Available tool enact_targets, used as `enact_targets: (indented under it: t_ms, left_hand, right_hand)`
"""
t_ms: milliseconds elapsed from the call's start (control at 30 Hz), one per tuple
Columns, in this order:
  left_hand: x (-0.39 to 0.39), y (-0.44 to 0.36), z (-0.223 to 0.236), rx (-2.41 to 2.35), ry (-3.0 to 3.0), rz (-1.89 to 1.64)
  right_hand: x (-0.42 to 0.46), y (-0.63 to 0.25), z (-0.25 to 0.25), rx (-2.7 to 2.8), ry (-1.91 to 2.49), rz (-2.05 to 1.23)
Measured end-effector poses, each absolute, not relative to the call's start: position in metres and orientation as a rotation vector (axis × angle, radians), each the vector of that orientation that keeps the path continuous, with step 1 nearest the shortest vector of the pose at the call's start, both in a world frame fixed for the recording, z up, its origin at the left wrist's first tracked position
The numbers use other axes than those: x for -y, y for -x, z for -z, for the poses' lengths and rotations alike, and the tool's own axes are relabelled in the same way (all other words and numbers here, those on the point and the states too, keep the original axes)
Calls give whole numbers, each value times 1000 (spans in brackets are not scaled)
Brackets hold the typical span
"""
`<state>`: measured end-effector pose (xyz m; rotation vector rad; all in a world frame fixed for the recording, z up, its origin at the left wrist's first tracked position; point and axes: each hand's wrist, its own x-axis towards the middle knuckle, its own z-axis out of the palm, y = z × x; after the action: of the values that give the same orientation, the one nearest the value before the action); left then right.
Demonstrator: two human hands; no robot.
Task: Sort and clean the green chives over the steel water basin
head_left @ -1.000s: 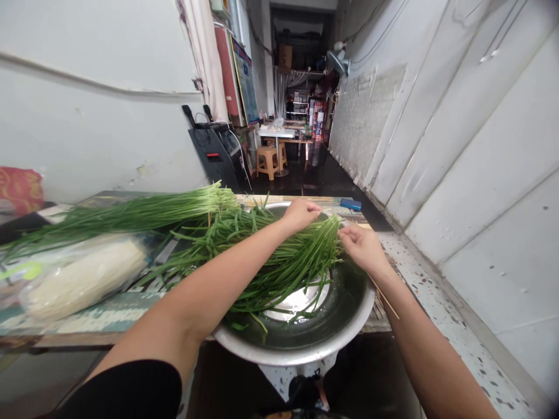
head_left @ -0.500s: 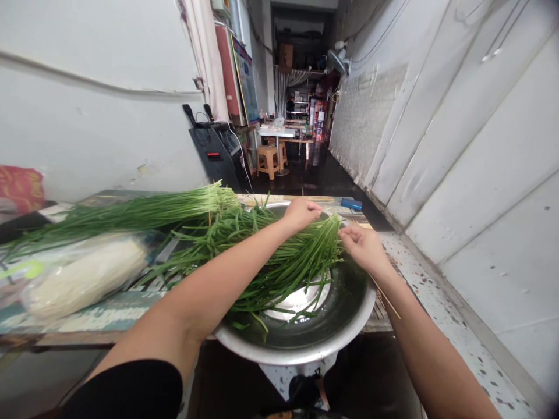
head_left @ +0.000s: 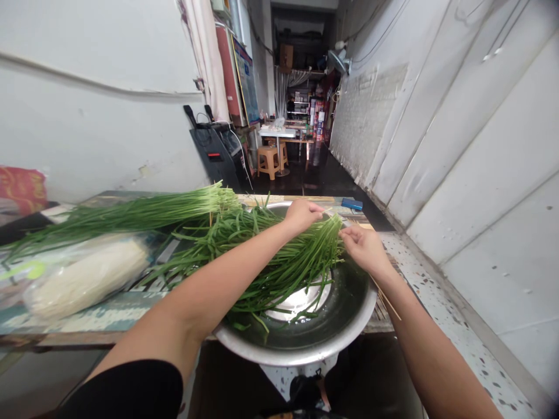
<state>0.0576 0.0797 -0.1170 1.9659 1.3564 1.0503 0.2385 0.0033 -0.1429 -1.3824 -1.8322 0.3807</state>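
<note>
A big bundle of green chives lies across a wide metal basin, its leafy ends trailing left over the table. My left hand rests curled on the cut stem ends at the basin's far side, fingers pinched on a few stalks. Just to the right, my right hand is closed in a pinch on the tips of the same stem ends. A second, longer bundle of chives lies further back on the table.
A clear plastic bag of white noodles or sprouts sits at the left on the patterned table. A blue box lies beyond the basin. A tiled wall runs along the right; a corridor with an orange stool stretches ahead.
Almost nothing has changed. Both hands stay pinched at the chive stem ends, with only slight finger shifts.
</note>
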Motion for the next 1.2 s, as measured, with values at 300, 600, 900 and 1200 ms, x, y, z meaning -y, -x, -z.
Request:
enact_targets:
  t_ms: [300,600,900,1200]
  left_hand:
    - [-81,-60,122,-1174,-1846,-984]
    - [-71,-34,80,-937,-2025,-689]
    - [-55,-3,38,-864,-2080,-603]
    - [-60,13,56,-1208,-2253,-522]
  right_hand:
    - [-6,-241,146,1845,1359,-341]
    - [11,-234,122,1903,1169,-153]
    - [4,-239,37,1868,1101,479]
    - [-20,-254,-37,1744,1171,712]
